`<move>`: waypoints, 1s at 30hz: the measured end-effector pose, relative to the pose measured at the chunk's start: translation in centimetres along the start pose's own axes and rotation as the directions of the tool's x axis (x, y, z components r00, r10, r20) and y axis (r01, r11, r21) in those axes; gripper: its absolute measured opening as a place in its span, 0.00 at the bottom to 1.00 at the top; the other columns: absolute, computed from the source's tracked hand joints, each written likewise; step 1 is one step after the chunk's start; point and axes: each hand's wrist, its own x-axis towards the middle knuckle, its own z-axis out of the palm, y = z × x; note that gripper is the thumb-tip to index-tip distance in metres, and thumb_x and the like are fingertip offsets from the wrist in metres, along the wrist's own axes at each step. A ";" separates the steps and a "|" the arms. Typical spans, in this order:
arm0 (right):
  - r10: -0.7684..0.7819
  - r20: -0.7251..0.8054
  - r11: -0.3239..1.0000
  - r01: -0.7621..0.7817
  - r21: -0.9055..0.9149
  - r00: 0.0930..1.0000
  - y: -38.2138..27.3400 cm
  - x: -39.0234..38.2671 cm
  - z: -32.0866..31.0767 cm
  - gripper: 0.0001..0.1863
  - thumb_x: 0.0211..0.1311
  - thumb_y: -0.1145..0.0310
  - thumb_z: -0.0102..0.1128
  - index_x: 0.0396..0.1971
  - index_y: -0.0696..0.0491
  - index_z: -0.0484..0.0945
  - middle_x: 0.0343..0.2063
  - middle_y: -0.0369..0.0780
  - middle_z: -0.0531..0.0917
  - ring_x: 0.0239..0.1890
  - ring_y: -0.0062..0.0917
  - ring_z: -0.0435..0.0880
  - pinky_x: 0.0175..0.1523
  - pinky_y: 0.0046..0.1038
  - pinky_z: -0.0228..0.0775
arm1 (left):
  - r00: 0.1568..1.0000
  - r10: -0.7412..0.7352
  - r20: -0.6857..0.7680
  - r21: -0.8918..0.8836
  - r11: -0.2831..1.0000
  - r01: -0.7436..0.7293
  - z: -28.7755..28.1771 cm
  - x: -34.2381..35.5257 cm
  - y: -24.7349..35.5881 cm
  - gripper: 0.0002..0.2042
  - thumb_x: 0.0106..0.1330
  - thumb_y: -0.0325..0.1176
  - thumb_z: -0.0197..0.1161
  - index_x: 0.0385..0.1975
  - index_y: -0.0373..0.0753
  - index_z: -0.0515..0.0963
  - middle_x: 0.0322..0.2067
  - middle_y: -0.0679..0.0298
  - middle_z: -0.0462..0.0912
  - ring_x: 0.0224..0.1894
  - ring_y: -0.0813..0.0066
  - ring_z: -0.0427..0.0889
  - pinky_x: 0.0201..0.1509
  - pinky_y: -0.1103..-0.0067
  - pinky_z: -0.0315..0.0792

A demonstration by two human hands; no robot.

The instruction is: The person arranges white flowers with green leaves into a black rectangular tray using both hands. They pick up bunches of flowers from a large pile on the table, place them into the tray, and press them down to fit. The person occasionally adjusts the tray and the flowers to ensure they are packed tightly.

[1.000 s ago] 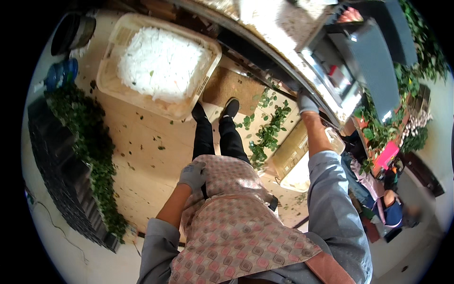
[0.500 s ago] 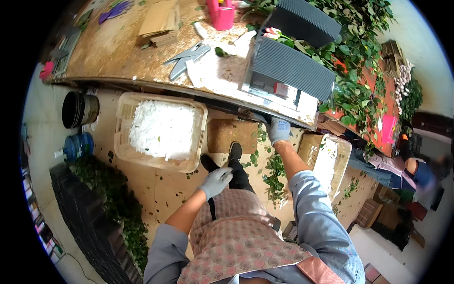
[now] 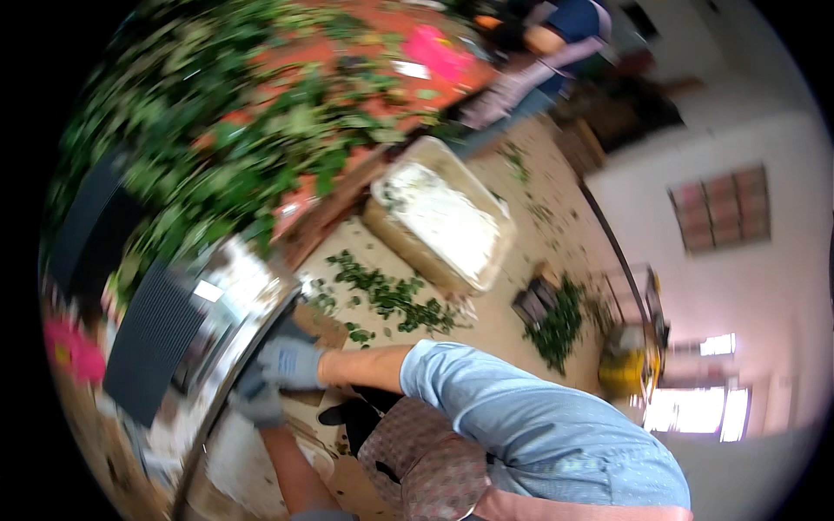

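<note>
My right hand [image 3: 294,361], in a grey glove, is at the worktable's front edge with its fingers curled in under it. Dark grey flat material [image 3: 294,328] shows right beside it; what the fingers grip is hidden. My left hand [image 3: 259,403], also in a grey glove, is close against the right one at the same edge, its fingers blurred and partly covered. On the tabletop just beyond stands a dark grey ridged stand [image 3: 156,343], with a second dark ridged panel [image 3: 95,226] behind it.
Leafy stems [image 3: 217,148] are heaped over a red tabletop [image 3: 365,43]. A cream basket of white material [image 3: 443,213] stands on the floor, with fallen leaves [image 3: 382,291] around. Another person [image 3: 539,52] is at the far table. A pink container [image 3: 76,349] shows at left.
The view has swung to the right, showing the far room. My left hand has gone from my lap to beside my right hand at the table edge.
</note>
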 end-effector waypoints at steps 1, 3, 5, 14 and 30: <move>0.038 0.064 0.998 -0.041 0.038 0.997 -1.3 -0.7 -1.2 0.05 0.55 0.64 0.60 0.31 0.45 0.82 0.42 0.40 0.80 0.47 0.37 0.79 0.51 0.40 0.70 | 1.000 -0.002 -0.014 0.028 1.000 0.003 0.7 -0.2 0.5 0.25 0.74 0.47 0.50 0.60 0.36 0.78 0.55 0.55 0.85 0.53 0.58 0.84 0.56 0.64 0.79; -0.015 -0.038 0.997 0.012 -0.081 0.999 -3.4 -3.2 -3.6 0.06 0.53 0.61 0.63 0.31 0.43 0.81 0.38 0.41 0.78 0.43 0.35 0.78 0.47 0.35 0.68 | 0.995 -0.058 -0.087 0.033 0.998 0.061 0.8 0.4 1.1 0.25 0.74 0.47 0.50 0.61 0.35 0.77 0.57 0.54 0.83 0.55 0.57 0.82 0.58 0.63 0.77; 0.127 0.014 0.967 -0.127 0.223 0.992 -5.9 -7.7 -6.9 0.07 0.60 0.64 0.61 0.32 0.50 0.79 0.33 0.42 0.78 0.40 0.39 0.78 0.42 0.40 0.70 | 0.985 -0.125 -0.120 0.042 0.990 0.131 1.3 1.2 1.6 0.26 0.74 0.47 0.50 0.62 0.34 0.75 0.59 0.53 0.81 0.57 0.57 0.80 0.61 0.62 0.75; 0.334 0.308 0.920 -0.379 0.098 0.891 -11.0 -35.7 -18.3 0.08 0.62 0.59 0.62 0.34 0.46 0.79 0.39 0.39 0.76 0.45 0.37 0.77 0.45 0.39 0.70 | 0.933 -0.217 -0.288 0.067 0.967 0.246 5.9 4.9 2.4 0.29 0.76 0.47 0.51 0.68 0.31 0.69 0.66 0.49 0.73 0.67 0.54 0.72 0.71 0.59 0.67; 0.826 -0.457 0.561 -0.412 0.718 0.329 -14.9 -6.6 -22.6 0.20 0.71 0.56 0.58 0.44 0.61 0.72 0.40 0.55 0.78 0.44 0.48 0.78 0.52 0.42 0.71 | 0.835 -0.324 0.446 0.789 -0.298 -0.537 16.8 -19.1 1.4 0.46 0.59 0.44 0.75 0.73 0.34 0.58 0.70 0.49 0.64 0.72 0.52 0.63 0.75 0.64 0.60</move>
